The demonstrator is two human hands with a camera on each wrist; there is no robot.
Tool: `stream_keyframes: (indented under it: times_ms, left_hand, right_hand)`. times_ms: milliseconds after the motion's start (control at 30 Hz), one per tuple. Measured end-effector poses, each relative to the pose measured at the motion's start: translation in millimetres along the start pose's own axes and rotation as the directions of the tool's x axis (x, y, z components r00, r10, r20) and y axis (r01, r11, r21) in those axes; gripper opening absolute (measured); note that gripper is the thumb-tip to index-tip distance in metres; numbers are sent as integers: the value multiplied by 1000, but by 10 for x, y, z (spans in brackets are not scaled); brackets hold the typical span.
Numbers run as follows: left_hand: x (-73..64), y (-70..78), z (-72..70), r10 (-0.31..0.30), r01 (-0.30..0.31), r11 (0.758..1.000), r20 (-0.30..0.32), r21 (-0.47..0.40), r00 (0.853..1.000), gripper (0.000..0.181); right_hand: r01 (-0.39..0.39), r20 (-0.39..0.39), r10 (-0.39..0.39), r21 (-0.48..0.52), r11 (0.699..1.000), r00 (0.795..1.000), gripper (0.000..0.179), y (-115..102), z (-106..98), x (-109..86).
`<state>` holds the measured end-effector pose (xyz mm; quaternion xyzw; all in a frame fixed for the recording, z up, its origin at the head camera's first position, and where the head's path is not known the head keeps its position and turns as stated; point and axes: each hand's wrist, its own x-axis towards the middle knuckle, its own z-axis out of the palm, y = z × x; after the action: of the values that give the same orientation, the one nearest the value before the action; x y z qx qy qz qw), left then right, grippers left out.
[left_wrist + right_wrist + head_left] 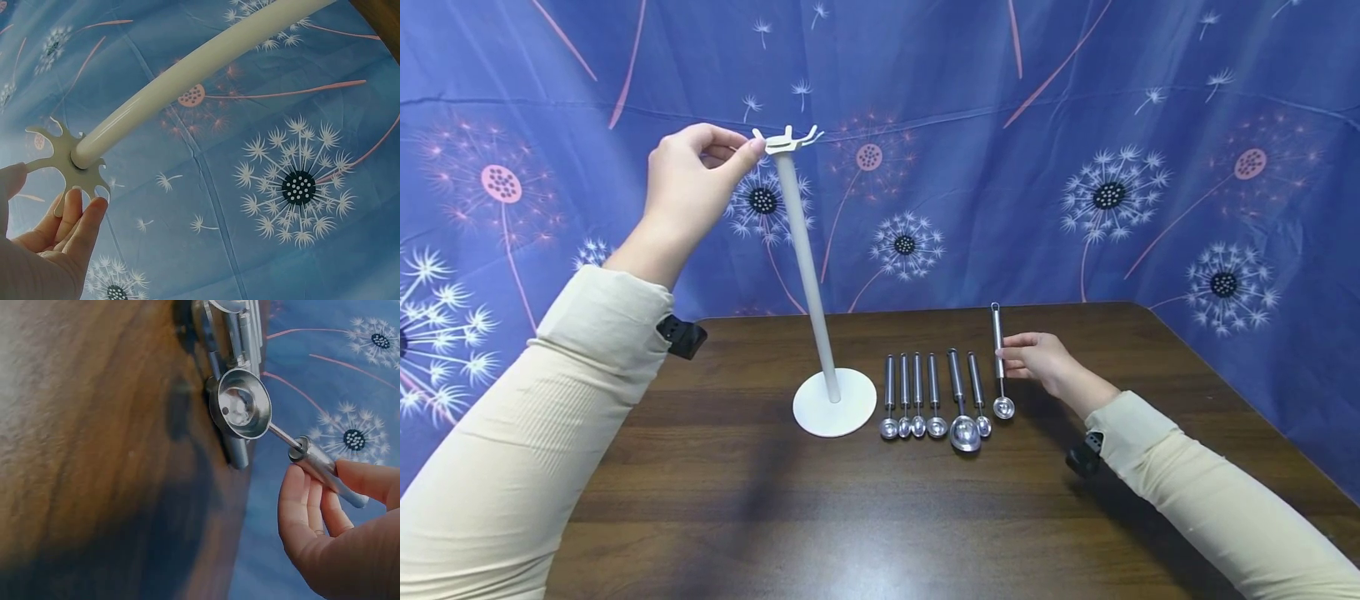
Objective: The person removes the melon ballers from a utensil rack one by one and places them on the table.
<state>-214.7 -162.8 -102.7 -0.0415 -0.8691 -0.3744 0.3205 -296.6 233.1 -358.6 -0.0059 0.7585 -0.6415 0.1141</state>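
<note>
My left hand (688,179) is raised at the hooked top (786,142) of a white utensil stand. In the left wrist view, its thumb and fingers (90,219) pinch the stand's curved hooks (62,156). My right hand (1045,364) holds a steel melon baller (999,358) by its handle. The right wrist view shows its round bowl (245,403), with a small hole in it, facing the camera. The melon baller is upright, bowl down, to the right of a row of steel scoops and spoons (933,392) on the table.
The stand's pole (806,267) rises from a round white base (835,417) left of the row. The largest scoop (965,435) has an oval bowl. Behind the brown wooden table (850,517) hangs a blue dandelion-print cloth (985,200).
</note>
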Motion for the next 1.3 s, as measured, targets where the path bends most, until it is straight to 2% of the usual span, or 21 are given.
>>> stream_keyframes:
  times_ms: [200,367,667,1033,1300]
  left_hand:
    - [-8,-19,0,-1,1,1000,1,11,1000,48]
    - [-9,-15,17,-4,4,1000,11,14,1000,48]
    - [-12,-27,23,-9,9,1000,3,1,1000,48]
    - [-30,-27,21,-12,13,1000,10,-18,1000,47]
    - [-27,-13,13,-21,21,999,11,-46,1000,44]
  right_hand:
    - [-79,37,80,-18,997,996,46,134,-28,50]
    - [-111,52,114,-61,992,992,49,255,-39,74]
    - [-156,57,162,-101,983,985,36,392,-26,141]
    - [-213,8,217,-154,965,976,22,341,47,156]
    - [-225,-12,226,-170,960,974,24,322,64,185]
